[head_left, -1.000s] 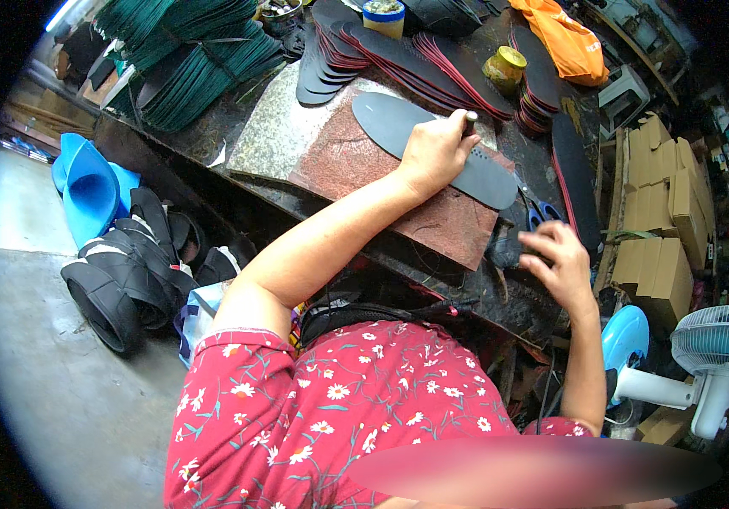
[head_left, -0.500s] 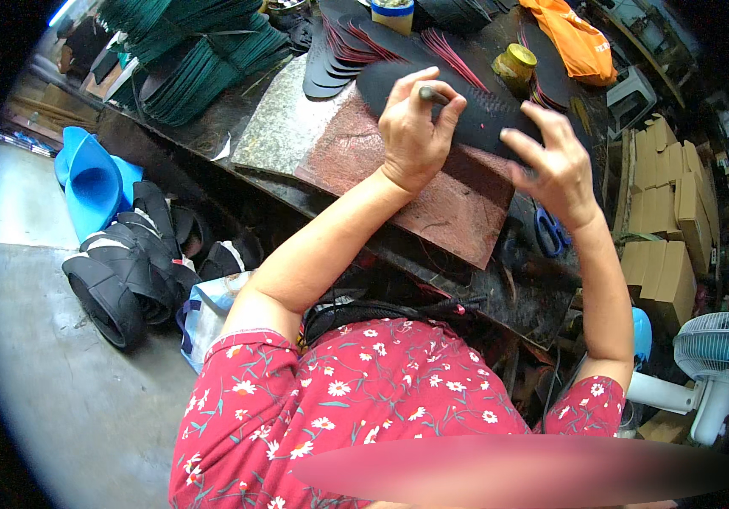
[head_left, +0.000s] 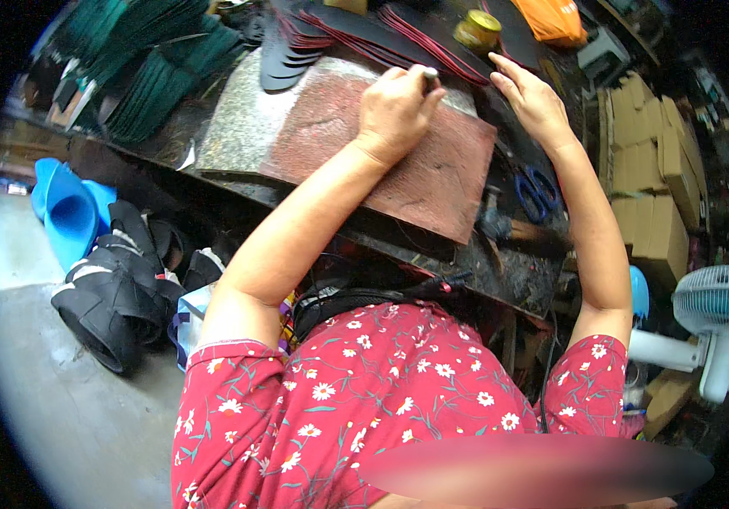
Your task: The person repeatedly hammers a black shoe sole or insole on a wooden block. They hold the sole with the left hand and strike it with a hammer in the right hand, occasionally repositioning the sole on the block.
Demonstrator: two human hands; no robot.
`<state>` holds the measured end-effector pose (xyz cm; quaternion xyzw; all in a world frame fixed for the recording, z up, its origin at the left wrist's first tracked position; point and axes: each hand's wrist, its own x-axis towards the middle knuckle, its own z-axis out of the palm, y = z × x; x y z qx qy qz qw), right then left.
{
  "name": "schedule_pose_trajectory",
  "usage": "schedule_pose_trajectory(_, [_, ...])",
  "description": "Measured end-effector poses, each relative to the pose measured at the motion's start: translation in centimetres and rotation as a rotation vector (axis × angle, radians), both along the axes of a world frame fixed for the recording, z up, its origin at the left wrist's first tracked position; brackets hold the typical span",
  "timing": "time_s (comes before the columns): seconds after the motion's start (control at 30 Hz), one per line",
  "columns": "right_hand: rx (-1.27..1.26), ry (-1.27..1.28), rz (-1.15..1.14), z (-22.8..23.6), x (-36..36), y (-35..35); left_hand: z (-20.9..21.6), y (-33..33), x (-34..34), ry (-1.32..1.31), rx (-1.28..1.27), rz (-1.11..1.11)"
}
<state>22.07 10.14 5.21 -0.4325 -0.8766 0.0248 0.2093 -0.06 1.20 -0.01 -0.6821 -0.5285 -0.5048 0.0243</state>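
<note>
My left hand (head_left: 394,114) is closed in a fist over a reddish-brown board (head_left: 419,182). From the top of the fist sticks the round, pale end of a short rod-like tool (head_left: 430,76); its other end is hidden. My right hand (head_left: 536,106) reaches to the far right of the board, fingers stretched out and apart from the palm. Its fingertips are beside black flat sole-shaped pieces with red edges (head_left: 432,42), fanned out behind the board. Another fan of dark pieces (head_left: 284,64) lies farther left. I see nothing held in the right hand.
A grey stone slab (head_left: 233,127) lies under the board. Blue-handled scissors (head_left: 536,193) and a hammer (head_left: 525,233) rest right of it. Behind are a yellow-lidded jar (head_left: 477,31) and an orange bag (head_left: 551,21). Green bundles (head_left: 152,85) stand left; a fan (head_left: 708,297) stands right.
The black piece that lay on the board under my hands is off it, and the board's surface shows. My right hand has moved up and left toward the fanned pieces. The view has shifted.
</note>
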Motion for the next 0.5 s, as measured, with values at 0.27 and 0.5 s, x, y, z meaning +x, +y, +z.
schedule_pose_trajectory(0.27, [-0.016,-0.233,-0.486,-2.2,12.6,-8.8,-0.1,0.1,0.4,0.032,-0.048,-0.053])
schedule_pose_trajectory(0.5, [-0.039,-0.029,-0.551,-6.0,15.1,-9.9,0.1,0.1,0.3,-0.033,-0.106,-0.084])
